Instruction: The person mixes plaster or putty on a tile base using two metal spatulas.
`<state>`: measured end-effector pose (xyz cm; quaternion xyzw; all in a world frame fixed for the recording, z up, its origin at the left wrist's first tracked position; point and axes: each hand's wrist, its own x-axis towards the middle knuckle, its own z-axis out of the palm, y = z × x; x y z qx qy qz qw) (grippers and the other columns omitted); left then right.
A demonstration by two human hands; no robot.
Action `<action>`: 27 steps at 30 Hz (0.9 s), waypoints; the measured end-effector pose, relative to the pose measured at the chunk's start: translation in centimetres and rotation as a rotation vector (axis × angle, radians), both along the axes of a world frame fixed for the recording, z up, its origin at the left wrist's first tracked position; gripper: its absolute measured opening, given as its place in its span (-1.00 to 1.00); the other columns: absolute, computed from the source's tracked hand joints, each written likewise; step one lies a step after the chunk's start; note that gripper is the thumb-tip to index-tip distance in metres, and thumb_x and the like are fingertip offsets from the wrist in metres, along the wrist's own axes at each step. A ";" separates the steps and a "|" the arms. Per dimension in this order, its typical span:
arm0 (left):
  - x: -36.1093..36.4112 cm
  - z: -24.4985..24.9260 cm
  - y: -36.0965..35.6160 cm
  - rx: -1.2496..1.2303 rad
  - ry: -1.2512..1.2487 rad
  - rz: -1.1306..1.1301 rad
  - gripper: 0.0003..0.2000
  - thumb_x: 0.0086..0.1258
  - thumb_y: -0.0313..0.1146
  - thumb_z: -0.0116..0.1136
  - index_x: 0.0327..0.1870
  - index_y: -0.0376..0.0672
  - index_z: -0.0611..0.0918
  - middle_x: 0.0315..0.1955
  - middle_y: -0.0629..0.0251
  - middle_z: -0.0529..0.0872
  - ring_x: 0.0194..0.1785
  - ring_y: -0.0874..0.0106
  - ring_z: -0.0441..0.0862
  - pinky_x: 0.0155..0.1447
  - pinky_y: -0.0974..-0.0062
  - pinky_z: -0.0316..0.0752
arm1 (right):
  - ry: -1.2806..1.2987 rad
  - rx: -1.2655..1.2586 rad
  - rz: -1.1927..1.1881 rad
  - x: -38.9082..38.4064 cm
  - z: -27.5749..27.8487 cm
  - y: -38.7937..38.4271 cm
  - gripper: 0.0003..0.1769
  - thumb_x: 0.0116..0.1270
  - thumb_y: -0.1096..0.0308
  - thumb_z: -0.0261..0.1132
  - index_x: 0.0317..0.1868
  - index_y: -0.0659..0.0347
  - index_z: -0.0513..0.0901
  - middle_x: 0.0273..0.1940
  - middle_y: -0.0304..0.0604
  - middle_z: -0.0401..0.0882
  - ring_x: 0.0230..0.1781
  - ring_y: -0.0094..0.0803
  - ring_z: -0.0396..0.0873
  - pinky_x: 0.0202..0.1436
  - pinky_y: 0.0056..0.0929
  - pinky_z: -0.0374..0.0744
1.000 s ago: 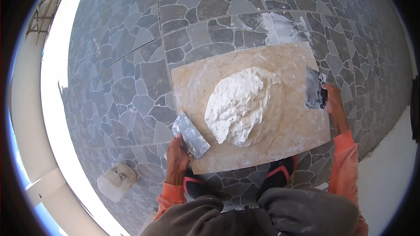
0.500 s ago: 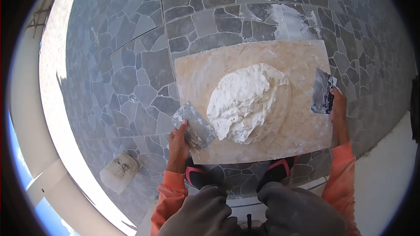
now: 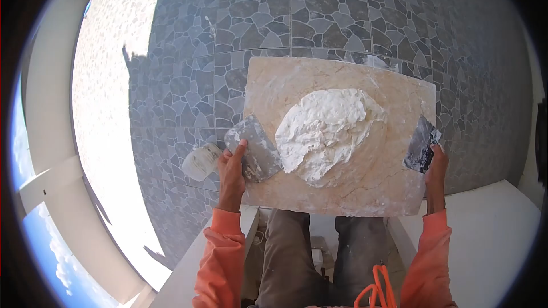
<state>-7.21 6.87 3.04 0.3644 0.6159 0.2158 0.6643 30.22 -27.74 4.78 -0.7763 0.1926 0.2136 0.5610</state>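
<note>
A mound of white, putty-like paste (image 3: 325, 137) sits in the middle of a beige marble-patterned board (image 3: 388, 188). My left hand (image 3: 231, 174) is at the board's left edge, its thumb pressed on a grey, paste-smeared flat scraper blade (image 3: 260, 151) that overlaps the board and comes close to the mound. At the right edge my right hand (image 3: 436, 165) is closed on a darker scraper blade (image 3: 421, 144), also smeared with white. Fingers of both hands are partly hidden below the board's edges. The board is above the floor, over my legs.
Grey stone-patterned tiles (image 3: 257, 20) cover the floor, with a sunlit strip (image 3: 111, 108) to the left. A whitish worn container (image 3: 201, 161) stands left of the board. White ledges (image 3: 474, 217) flank my legs. A white smear (image 3: 379, 63) shows past the board's far edge.
The floor looks farther off while the board keeps its size: I have risen from a squat and the board has come up with my hands. Both scrapers stay in hand.
</note>
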 end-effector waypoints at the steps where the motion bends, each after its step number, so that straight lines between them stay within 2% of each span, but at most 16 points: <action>1: 4.9 -8.4 -5.8 0.090 -0.042 0.060 -0.78 0.38 -0.31 0.32 -0.20 -0.29 0.59 -0.34 0.34 0.64 -0.35 0.59 0.58 -0.26 0.56 0.53 | 0.028 0.098 0.078 5.7 -13.9 -4.0 -0.72 0.24 0.35 0.16 -0.13 0.34 0.65 -0.25 -0.25 0.61 -0.28 -0.44 0.57 -0.13 -0.43 0.50; 2: 3.1 -5.3 -6.3 0.088 0.029 0.042 -0.76 0.38 -0.30 0.30 -0.19 -0.33 0.61 -0.33 0.30 0.67 -0.37 0.57 0.61 -0.31 0.56 0.54 | 0.025 0.120 0.094 5.1 -11.5 -4.4 -0.72 0.24 0.35 0.15 -0.13 0.32 0.65 -0.25 -0.25 0.61 -0.27 -0.44 0.57 -0.12 -0.42 0.50; 3: 2.3 -2.4 -7.5 0.075 0.061 0.072 -0.74 0.36 -0.30 0.31 -0.18 -0.37 0.61 -0.33 0.26 0.69 -0.36 0.55 0.63 -0.30 0.55 0.56 | 0.044 0.143 0.137 5.2 -11.0 -5.7 -0.66 0.23 0.36 0.16 -0.04 0.33 0.64 -0.20 -0.25 0.63 -0.23 -0.42 0.60 -0.07 -0.41 0.52; 4: 1.1 -0.5 -8.7 0.068 0.013 0.122 -0.72 0.35 -0.30 0.31 -0.18 -0.40 0.61 -0.35 0.26 0.69 -0.36 0.52 0.65 -0.31 0.53 0.56 | 0.049 0.137 0.163 4.6 -8.5 -6.0 -0.69 0.21 0.36 0.15 -0.09 0.32 0.64 -0.23 -0.26 0.61 -0.25 -0.43 0.59 -0.08 -0.42 0.51; 6: 0.6 8.5 -10.0 0.054 0.088 0.218 -0.74 0.33 -0.33 0.31 -0.18 -0.40 0.62 -0.34 0.24 0.70 -0.36 0.47 0.66 -0.28 0.47 0.58 | 0.011 0.082 0.139 3.3 -2.9 -5.6 -0.77 0.18 0.37 0.16 -0.22 0.31 0.62 -0.31 -0.28 0.57 -0.31 -0.40 0.56 -0.14 -0.40 0.48; 7: -0.1 12.9 -10.5 0.028 0.149 0.273 -0.74 0.33 -0.34 0.31 -0.18 -0.40 0.63 -0.33 0.23 0.71 -0.36 0.46 0.67 -0.27 0.44 0.59 | 0.002 0.019 0.203 2.4 2.1 -4.6 -0.79 0.19 0.37 0.14 -0.26 0.31 0.61 -0.37 -0.28 0.53 -0.35 -0.42 0.51 -0.21 -0.37 0.45; 8: 2.4 -1.9 -14.1 0.083 0.049 0.294 -0.75 0.32 -0.36 0.30 -0.17 -0.40 0.63 -0.32 0.22 0.72 -0.35 0.44 0.67 -0.26 0.43 0.59 | -0.082 0.020 0.285 7.1 -9.9 -5.3 -0.81 0.20 0.38 0.12 -0.30 0.31 0.61 -0.44 -0.27 0.48 -0.40 -0.44 0.46 -0.28 -0.34 0.41; 11: -1.0 4.2 -15.3 0.111 -0.065 0.351 -0.78 0.31 -0.40 0.28 -0.17 -0.40 0.65 -0.33 0.22 0.72 -0.34 0.42 0.68 -0.25 0.43 0.58 | -0.187 -0.074 0.352 7.4 -4.6 -4.3 -0.75 0.19 0.33 0.14 -0.35 0.42 0.56 -0.50 -0.19 0.44 -0.42 -0.36 0.42 -0.31 -0.20 0.38; 14: -2.1 13.7 -18.0 0.193 -0.087 0.471 -0.79 0.29 -0.40 0.29 -0.20 -0.41 0.66 -0.35 0.22 0.72 -0.37 0.41 0.67 -0.26 0.43 0.58 | -0.307 -0.132 0.427 7.7 0.3 -2.6 -0.67 0.18 0.29 0.16 -0.33 0.51 0.53 -0.49 -0.10 0.47 -0.40 -0.28 0.43 -0.28 -0.13 0.38; 15: 1.4 8.7 -21.5 0.235 -0.085 0.483 -0.78 0.29 -0.40 0.29 -0.20 -0.41 0.66 -0.36 0.22 0.71 -0.37 0.40 0.67 -0.26 0.42 0.58 | -0.325 -0.071 0.446 10.5 -4.0 -3.8 -0.66 0.17 0.29 0.17 -0.32 0.53 0.53 -0.48 -0.06 0.49 -0.39 -0.25 0.45 -0.27 -0.13 0.39; 17: 1.8 11.8 -23.2 0.257 -0.061 0.512 -0.78 0.29 -0.39 0.29 -0.21 -0.42 0.66 -0.37 0.23 0.71 -0.38 0.38 0.67 -0.26 0.39 0.59 | -0.314 0.012 0.475 11.2 -0.7 -2.7 -0.63 0.17 0.28 0.18 -0.30 0.55 0.53 -0.47 -0.01 0.52 -0.38 -0.20 0.47 -0.25 -0.11 0.40; 19: -0.8 10.6 -19.6 0.263 -0.057 0.544 -0.75 0.28 -0.39 0.30 -0.16 -0.42 0.65 -0.33 0.20 0.71 -0.33 0.36 0.68 -0.23 0.38 0.60 | -0.306 0.080 0.459 9.8 -1.5 2.9 -0.63 0.17 0.27 0.18 -0.28 0.55 0.54 -0.46 0.02 0.55 -0.37 -0.18 0.49 -0.23 -0.11 0.41; 23: -5.4 6.8 -14.6 0.301 -0.171 0.630 -0.68 0.27 -0.39 0.30 -0.03 -0.41 0.62 -0.24 0.13 0.70 -0.24 0.32 0.69 -0.20 0.35 0.61 | -0.447 0.018 0.620 9.1 -2.2 11.2 -0.59 0.20 0.22 0.14 -0.26 0.53 0.55 -0.40 0.18 0.58 -0.36 -0.09 0.51 -0.21 -0.09 0.42; 24: -5.4 7.4 -13.5 0.314 -0.136 0.699 -0.66 0.27 -0.38 0.31 -0.01 -0.41 0.61 -0.22 0.12 0.70 -0.23 0.32 0.69 -0.20 0.36 0.61 | -0.499 0.059 0.721 9.2 -1.9 13.1 -0.57 0.20 0.19 0.13 -0.24 0.52 0.56 -0.36 0.27 0.59 -0.34 0.01 0.54 -0.19 -0.10 0.44; 26: -4.9 8.6 -11.7 0.327 -0.060 0.836 -0.63 0.25 -0.38 0.32 0.03 -0.39 0.60 -0.18 0.10 0.69 -0.20 0.30 0.68 -0.19 0.36 0.61 | -0.511 0.059 0.757 8.4 -0.3 17.7 -0.57 0.19 0.20 0.13 -0.22 0.52 0.56 -0.36 0.27 0.60 -0.33 0.05 0.54 -0.17 -0.11 0.45; 27: -5.1 9.4 -10.6 0.368 -0.104 0.835 -0.62 0.25 -0.37 0.32 0.04 -0.39 0.60 -0.19 0.11 0.69 -0.20 0.30 0.68 -0.19 0.36 0.61 | -0.514 0.060 0.780 8.0 0.9 20.2 -0.57 0.19 0.20 0.13 -0.22 0.51 0.56 -0.36 0.27 0.60 -0.33 0.07 0.55 -0.17 -0.12 0.46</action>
